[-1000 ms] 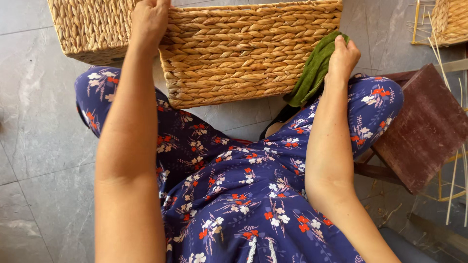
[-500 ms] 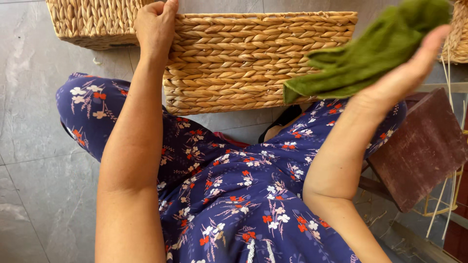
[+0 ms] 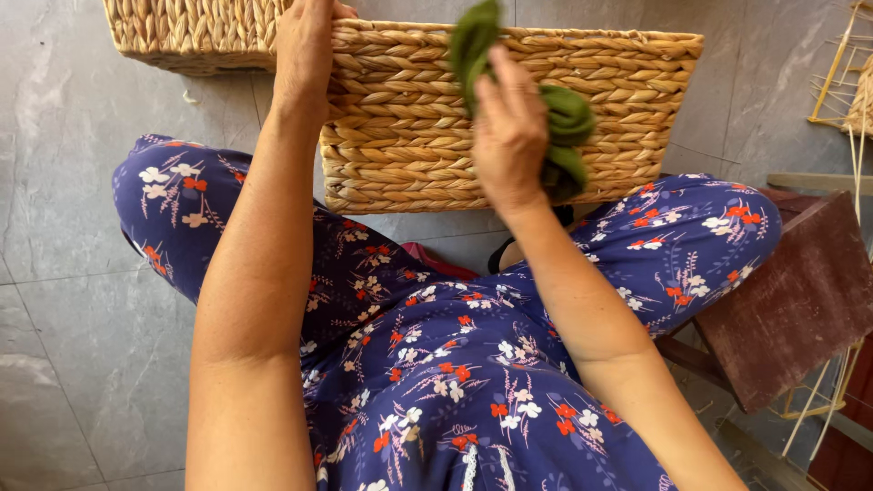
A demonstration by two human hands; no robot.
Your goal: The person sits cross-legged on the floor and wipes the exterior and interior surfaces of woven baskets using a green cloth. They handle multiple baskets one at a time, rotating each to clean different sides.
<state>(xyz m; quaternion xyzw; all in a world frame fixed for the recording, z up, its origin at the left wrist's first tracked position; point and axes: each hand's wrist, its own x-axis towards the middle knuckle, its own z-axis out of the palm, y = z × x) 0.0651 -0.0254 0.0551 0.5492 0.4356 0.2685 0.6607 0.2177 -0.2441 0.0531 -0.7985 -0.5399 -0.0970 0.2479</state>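
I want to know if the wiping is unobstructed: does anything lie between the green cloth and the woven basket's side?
Nothing visible does. The right hand holds the green cloth directly against the rectangular woven straw basket, whose rim the left hand grips.

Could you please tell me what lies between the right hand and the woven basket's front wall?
In the head view, a green cloth held by the right hand lies against the woven basket.
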